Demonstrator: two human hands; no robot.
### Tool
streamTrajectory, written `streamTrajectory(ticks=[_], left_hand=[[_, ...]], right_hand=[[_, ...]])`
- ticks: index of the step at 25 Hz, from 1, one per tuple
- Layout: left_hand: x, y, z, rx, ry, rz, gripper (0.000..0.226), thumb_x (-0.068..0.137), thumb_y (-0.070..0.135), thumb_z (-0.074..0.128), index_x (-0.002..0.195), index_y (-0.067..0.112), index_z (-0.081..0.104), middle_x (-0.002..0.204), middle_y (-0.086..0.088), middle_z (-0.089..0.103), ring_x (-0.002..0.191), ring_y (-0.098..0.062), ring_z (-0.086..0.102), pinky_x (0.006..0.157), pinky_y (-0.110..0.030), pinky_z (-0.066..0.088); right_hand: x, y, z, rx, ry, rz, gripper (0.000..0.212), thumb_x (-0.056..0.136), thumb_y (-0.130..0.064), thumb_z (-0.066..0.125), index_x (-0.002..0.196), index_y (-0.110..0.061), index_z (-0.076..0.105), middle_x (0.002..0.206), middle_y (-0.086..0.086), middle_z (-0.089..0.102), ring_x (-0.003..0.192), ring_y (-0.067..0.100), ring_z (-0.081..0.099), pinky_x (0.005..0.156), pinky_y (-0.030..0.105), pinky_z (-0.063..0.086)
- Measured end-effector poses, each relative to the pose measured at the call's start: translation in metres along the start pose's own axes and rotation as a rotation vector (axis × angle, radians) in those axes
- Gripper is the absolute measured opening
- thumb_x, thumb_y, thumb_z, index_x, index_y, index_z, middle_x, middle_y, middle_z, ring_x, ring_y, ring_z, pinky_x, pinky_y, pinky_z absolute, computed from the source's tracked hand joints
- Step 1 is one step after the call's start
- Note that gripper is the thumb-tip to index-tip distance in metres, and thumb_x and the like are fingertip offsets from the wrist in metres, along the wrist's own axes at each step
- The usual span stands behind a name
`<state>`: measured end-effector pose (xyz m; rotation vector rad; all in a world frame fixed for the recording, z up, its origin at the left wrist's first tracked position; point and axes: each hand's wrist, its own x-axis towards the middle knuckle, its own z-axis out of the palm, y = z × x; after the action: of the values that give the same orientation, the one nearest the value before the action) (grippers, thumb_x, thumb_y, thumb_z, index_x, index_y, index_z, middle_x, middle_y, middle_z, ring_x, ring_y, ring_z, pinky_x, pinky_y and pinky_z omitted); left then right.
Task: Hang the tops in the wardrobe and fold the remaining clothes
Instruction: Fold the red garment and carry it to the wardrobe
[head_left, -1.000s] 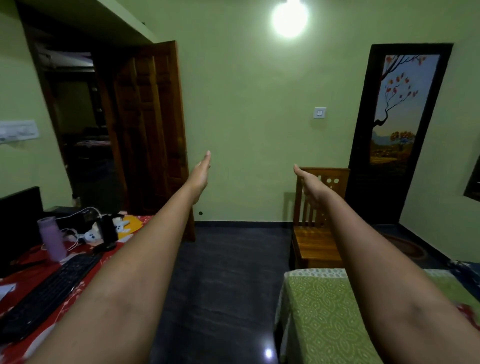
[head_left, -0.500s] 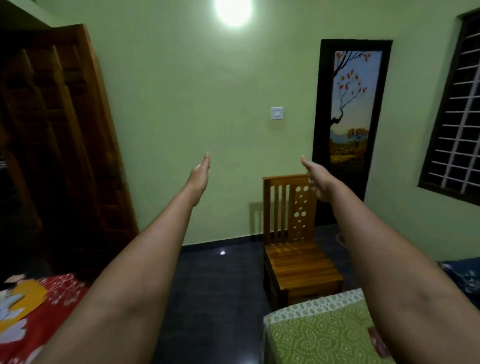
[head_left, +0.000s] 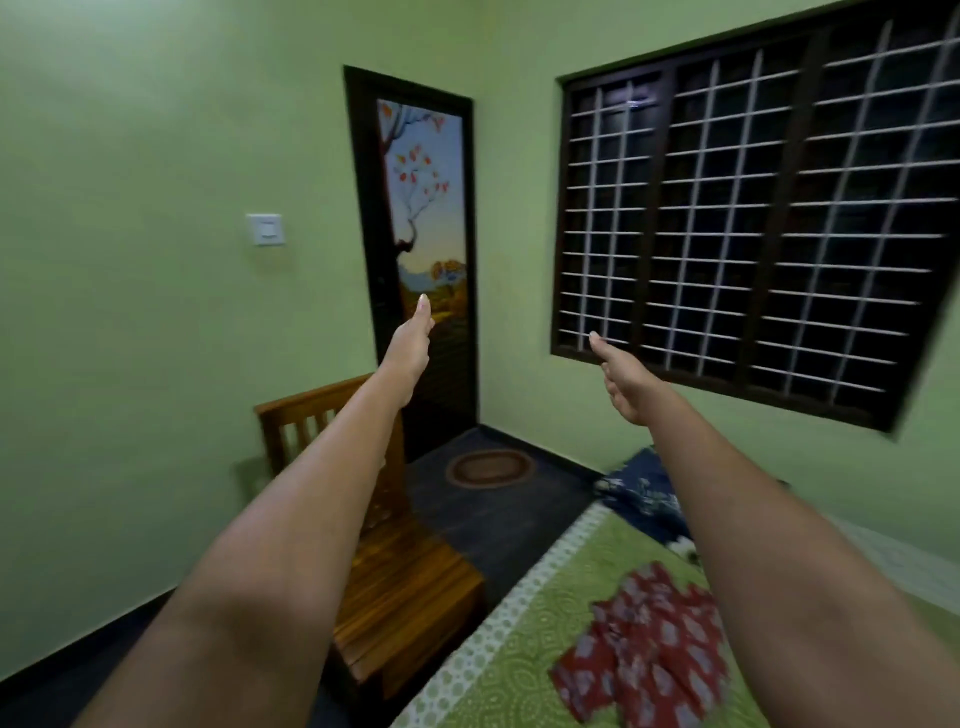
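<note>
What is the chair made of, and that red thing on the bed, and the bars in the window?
The chair looks like wood with a shiny varnish: brown grain and slats that catch the light. The red thing looks like thin printed cloth, since it lies crumpled in soft folds on the bedspread. The window bars are probably pale-painted metal: thin, straight and evenly crossed, though the picture cannot prove it.

two hands (head_left: 410, 345), one chair (head_left: 400, 577), perhaps two garments (head_left: 649, 654)
</note>
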<state>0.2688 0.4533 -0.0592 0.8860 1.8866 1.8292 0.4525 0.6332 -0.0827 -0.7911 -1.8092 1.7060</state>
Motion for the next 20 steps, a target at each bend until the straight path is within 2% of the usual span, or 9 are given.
streamTrajectory(ticks=[2,7,10,12,14,16,18,20], left_hand=[[0.037,0.001,0.047,0.002,-0.118,0.015,0.071,0.096,0.061,0.023,0.149,0.015,0.026,0.15,0.005,0.034,0.139,-0.016,0.028,0.118,-0.038,0.018],[0.114,-0.003,0.131,0.017,-0.396,0.043,0.076,0.093,0.067,0.021,0.151,0.018,0.021,0.157,-0.003,0.023,0.145,-0.023,0.02,0.119,-0.045,0.015],[0.151,-0.009,0.159,0.003,-0.482,0.048,0.076,0.093,0.067,0.022,0.151,0.019,0.02,0.156,-0.002,0.026,0.144,-0.024,0.022,0.118,-0.044,0.018],[0.17,-0.028,0.175,0.007,-0.518,0.02,0.072,0.095,0.064,0.023,0.151,0.018,0.023,0.155,-0.001,0.029,0.142,-0.024,0.027,0.113,-0.042,0.025],[0.183,-0.064,0.193,0.03,-0.549,-0.034,0.069,0.096,0.061,0.024,0.15,0.018,0.026,0.152,-0.002,0.034,0.138,-0.025,0.033,0.104,-0.041,0.032],[0.194,-0.116,0.215,0.075,-0.576,-0.114,0.064,0.098,0.056,0.028,0.148,0.015,0.029,0.148,-0.003,0.039,0.134,-0.026,0.039,0.101,-0.042,0.036],[0.196,-0.18,0.238,0.156,-0.595,-0.204,0.054,0.1,0.047,0.036,0.141,0.013,0.039,0.141,-0.005,0.046,0.127,-0.027,0.046,0.097,-0.04,0.041],[0.189,-0.254,0.262,0.286,-0.643,-0.27,0.042,0.1,0.037,0.044,0.133,0.012,0.049,0.136,-0.009,0.052,0.12,-0.029,0.052,0.095,-0.037,0.045]], right_hand=[[0.005,0.003,-0.046,-0.007,0.159,0.015,0.068,0.097,-0.053,0.039,0.152,-0.02,0.017,0.159,0.006,0.008,0.147,0.022,0.007,0.119,0.037,0.009],[0.011,0.001,-0.116,0.0,0.446,0.04,0.075,0.094,-0.058,0.041,0.152,-0.019,0.015,0.16,0.007,0.008,0.147,0.023,0.008,0.119,0.037,0.011],[0.023,0.008,-0.131,-0.01,0.538,0.067,0.073,0.094,-0.058,0.04,0.152,-0.02,0.017,0.159,0.008,0.012,0.147,0.023,0.01,0.118,0.039,0.011],[0.032,0.027,-0.134,-0.051,0.56,0.15,0.073,0.094,-0.061,0.037,0.152,-0.021,0.019,0.158,0.01,0.019,0.146,0.028,0.012,0.117,0.044,0.011],[0.04,0.062,-0.139,-0.078,0.58,0.257,0.072,0.094,-0.062,0.034,0.151,-0.02,0.023,0.154,0.012,0.027,0.143,0.034,0.019,0.115,0.049,0.015],[0.05,0.113,-0.143,-0.094,0.588,0.366,0.069,0.095,-0.061,0.033,0.148,-0.017,0.028,0.151,0.013,0.034,0.14,0.036,0.026,0.111,0.05,0.02],[0.055,0.175,-0.144,-0.105,0.587,0.482,0.065,0.096,-0.058,0.034,0.146,-0.016,0.032,0.147,0.013,0.039,0.136,0.036,0.033,0.11,0.051,0.022],[0.061,0.245,-0.146,-0.14,0.592,0.608,0.061,0.097,-0.052,0.038,0.143,-0.011,0.037,0.14,0.014,0.047,0.127,0.033,0.043,0.102,0.046,0.033]])
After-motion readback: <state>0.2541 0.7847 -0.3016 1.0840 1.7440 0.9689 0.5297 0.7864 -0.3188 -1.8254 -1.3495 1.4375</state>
